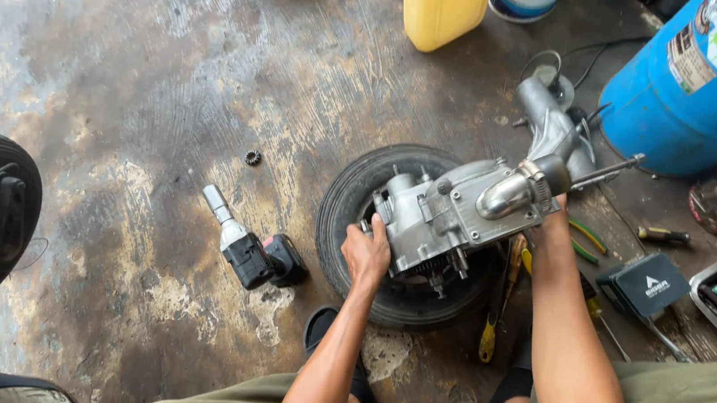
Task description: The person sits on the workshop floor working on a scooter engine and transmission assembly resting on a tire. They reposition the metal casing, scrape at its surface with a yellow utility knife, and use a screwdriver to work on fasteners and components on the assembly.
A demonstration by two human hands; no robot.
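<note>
1. I see the left hand (366,255) clamped on the engine block (447,216), which rests on the tyre (354,197).
2. My right hand (554,199) reaches behind the block; grip unclear.
3. Impact wrench (250,248) lies nearby on the floor (140,69).

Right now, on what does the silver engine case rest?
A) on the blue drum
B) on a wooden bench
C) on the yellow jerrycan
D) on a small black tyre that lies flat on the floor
D: the engine case sits on top of the small black tyre, which lies flat on the stained concrete floor, with the left hand on its near end.
</note>
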